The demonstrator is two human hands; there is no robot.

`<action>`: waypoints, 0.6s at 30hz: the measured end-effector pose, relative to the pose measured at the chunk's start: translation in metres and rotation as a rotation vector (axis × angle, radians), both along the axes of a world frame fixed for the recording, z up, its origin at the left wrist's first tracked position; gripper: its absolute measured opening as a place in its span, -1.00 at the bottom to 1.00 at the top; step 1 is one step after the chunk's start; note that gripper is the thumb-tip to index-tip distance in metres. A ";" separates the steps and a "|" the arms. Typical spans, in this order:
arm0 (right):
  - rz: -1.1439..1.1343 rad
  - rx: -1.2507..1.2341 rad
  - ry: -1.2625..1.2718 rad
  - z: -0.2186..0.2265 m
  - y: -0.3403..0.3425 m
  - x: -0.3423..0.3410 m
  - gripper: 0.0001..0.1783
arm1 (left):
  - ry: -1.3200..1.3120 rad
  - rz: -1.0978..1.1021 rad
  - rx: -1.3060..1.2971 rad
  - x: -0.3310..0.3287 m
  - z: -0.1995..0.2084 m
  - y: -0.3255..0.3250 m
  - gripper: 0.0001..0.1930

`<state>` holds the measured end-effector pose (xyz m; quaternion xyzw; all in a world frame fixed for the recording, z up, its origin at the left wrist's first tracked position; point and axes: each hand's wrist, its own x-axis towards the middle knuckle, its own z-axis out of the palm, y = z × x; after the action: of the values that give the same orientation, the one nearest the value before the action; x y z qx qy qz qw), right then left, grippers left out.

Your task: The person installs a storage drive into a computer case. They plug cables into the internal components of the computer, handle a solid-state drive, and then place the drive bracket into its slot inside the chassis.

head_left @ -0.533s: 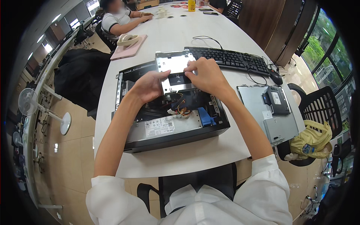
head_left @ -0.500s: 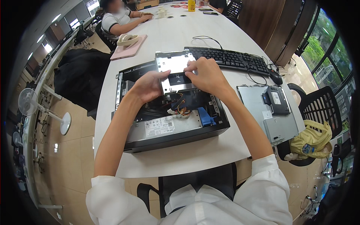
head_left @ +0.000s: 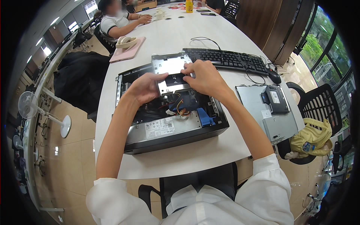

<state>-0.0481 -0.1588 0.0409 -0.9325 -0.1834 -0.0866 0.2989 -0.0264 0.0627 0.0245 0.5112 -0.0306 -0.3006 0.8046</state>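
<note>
A silver metal drive bracket [head_left: 170,64] is held between my two hands over the far part of an opened computer case [head_left: 176,139]. My left hand [head_left: 145,88] grips the bracket's left edge, thumb on top. From the right, my right hand [head_left: 204,77] closes its fingers on the bracket's right side. A dark flat drive [head_left: 174,80] shows within the bracket between my fingertips. Below it in the case lie coloured wires [head_left: 183,111], a blue plastic latch [head_left: 204,117] and a silver power supply [head_left: 159,127] with a white label. The bracket hides the case's far interior.
Beyond the case lie a black keyboard [head_left: 228,60] and a mouse [head_left: 275,77] with tangled cables. To the right is a grey metal side panel [head_left: 249,98] bearing a black optical drive [head_left: 276,99]. Headphones [head_left: 126,42] rest on a pink folder [head_left: 119,55]. Another person [head_left: 116,22] sits far left.
The bracket has shifted slightly left and a little down, with both hands still on it. My view has moved slightly. The case stays in place.
</note>
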 end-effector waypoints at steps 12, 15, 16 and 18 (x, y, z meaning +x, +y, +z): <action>0.019 0.073 0.090 0.009 0.012 -0.004 -0.66 | -0.080 0.040 0.188 -0.012 0.029 0.007 -0.64; 0.044 0.097 0.075 0.009 0.010 -0.004 -0.65 | -0.075 0.034 0.231 -0.012 0.031 0.004 -0.65; 0.044 0.105 0.078 0.010 0.013 -0.005 -0.65 | -0.066 0.051 0.252 -0.013 0.032 0.007 -0.65; 0.034 0.095 0.088 0.011 0.018 -0.006 -0.65 | -0.072 0.051 0.264 -0.013 0.027 0.012 -0.65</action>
<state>-0.0545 -0.1409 0.0515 -0.9169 -0.1817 -0.0490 0.3519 -0.0394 0.0746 0.0518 0.6239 -0.0067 -0.2629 0.7360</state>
